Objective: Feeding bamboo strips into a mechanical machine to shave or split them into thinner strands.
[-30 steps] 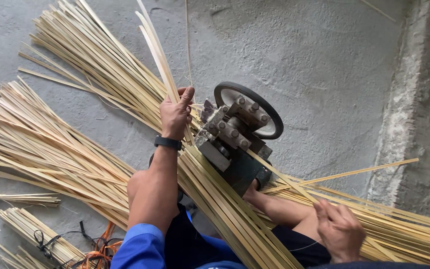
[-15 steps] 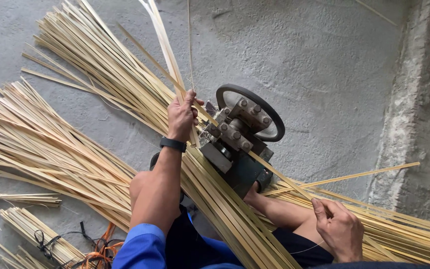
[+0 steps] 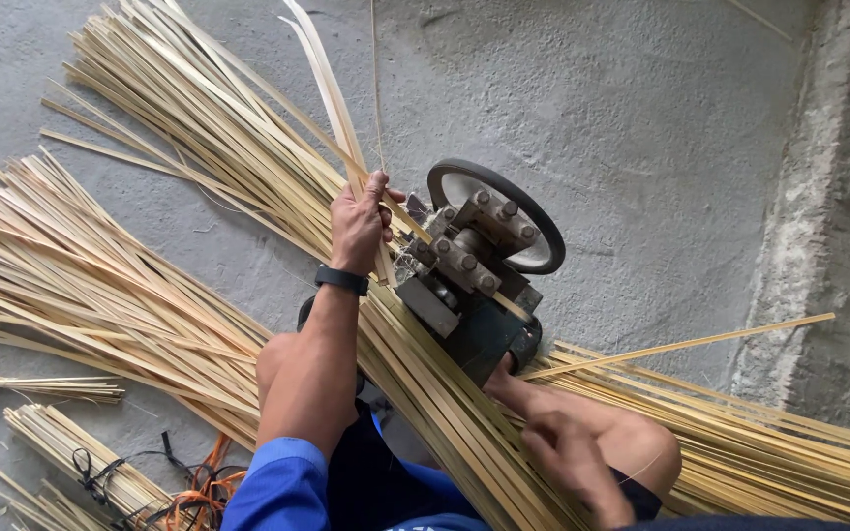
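Nearest the camera, the right hand [image 3: 571, 462] lies low over the long bundle of bamboo strips [image 3: 445, 393] that runs slantwise across the concrete floor [image 3: 661, 118]; the hand is blurred, so whether it grips a strip cannot be told. A blue sleeve [image 3: 282, 487] covers the left upper arm. At lower left, a smaller tied bundle [image 3: 81, 462] rests beside orange and black cords [image 3: 194, 492]. Farther out, the left forearm carries a black wristband [image 3: 341, 280]. The left hand [image 3: 361, 224] is clenched around a few thin bamboo slivers [image 3: 332, 108], which rise from the fist and curve away toward the top edge. Just right of this hand stands the splitting machine [image 3: 464, 285], a dark metal block with bolted rollers and a black-rimmed wheel [image 3: 504, 211] behind. One single strip [image 3: 681, 344] projects from the machine's right side. Loose strips [image 3: 100, 275] fan across the floor at left.
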